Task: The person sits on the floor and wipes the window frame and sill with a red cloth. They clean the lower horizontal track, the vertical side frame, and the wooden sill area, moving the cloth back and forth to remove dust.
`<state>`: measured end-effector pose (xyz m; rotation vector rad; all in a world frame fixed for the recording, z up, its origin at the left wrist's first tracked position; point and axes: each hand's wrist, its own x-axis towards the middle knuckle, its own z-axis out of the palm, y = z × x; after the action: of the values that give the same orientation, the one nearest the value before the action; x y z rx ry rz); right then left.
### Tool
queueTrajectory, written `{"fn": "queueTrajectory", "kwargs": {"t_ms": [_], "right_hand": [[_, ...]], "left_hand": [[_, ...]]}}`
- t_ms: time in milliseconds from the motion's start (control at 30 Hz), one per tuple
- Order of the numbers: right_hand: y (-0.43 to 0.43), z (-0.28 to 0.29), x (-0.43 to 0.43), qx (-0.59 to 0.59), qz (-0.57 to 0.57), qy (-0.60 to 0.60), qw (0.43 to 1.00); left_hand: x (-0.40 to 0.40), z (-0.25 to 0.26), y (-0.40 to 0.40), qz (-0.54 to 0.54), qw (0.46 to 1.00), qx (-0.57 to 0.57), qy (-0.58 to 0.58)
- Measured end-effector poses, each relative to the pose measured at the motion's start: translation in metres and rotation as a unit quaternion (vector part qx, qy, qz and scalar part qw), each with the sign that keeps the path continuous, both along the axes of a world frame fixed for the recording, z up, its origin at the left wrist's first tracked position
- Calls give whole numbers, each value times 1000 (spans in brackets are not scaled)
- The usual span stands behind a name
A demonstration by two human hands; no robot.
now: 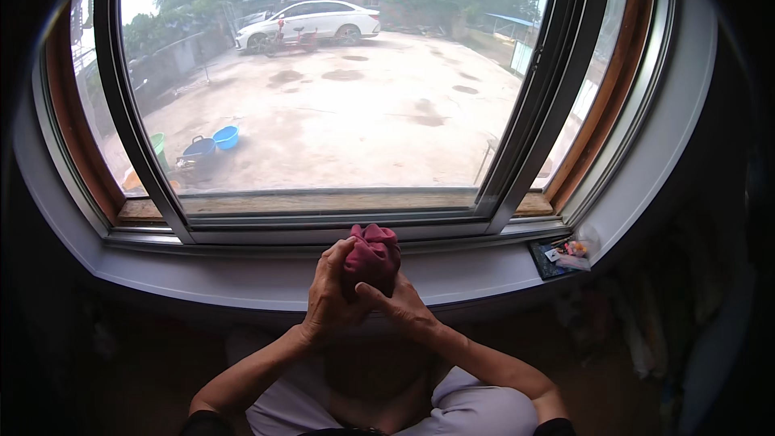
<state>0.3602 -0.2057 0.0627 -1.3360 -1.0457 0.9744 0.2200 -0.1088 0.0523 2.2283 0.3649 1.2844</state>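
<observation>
A dark red bundle of cloth (372, 259), gathered into folds at its top, is held between both hands in front of the window sill. My left hand (330, 284) grips its left side, with the fingers up along the cloth. On the lower right side, my right hand (404, 306) holds it, the thumb lying across the front. The fingers behind the bundle are hidden. Whether anything is wrapped inside the cloth cannot be told.
A pale window sill (242, 278) runs across in front of me, below a sliding window's metal frame (339, 235). At the sill's right end lies a dark flat tray or book (545, 263) with small items and a clear plastic bag (584, 248).
</observation>
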Motion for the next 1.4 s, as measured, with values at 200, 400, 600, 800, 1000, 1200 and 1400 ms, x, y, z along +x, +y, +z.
{"fn": "queueTrajectory", "kwargs": {"t_ms": [200,400,600,800,1000,1200,1400], "right_hand": [[-12,-6,18,2,-56,233,971],[-8,-4,14,4,-41,226,973],[5,-7,2,-39,-34,169,984],[2,-9,5,-33,-24,137,990],[2,-11,5,-43,-22,126,991],[-10,5,4,-25,-17,120,992],[-14,1,9,3,-33,122,992]], "left_hand": [[-33,14,20,3,987,70,146],[-174,20,199,461,868,89,-162],[-246,-4,316,383,916,25,-116],[-233,-6,317,350,923,12,-158],[-241,-7,320,365,920,32,-138],[-244,-3,314,370,919,38,-129],[-247,-1,312,417,906,37,-70]]}}
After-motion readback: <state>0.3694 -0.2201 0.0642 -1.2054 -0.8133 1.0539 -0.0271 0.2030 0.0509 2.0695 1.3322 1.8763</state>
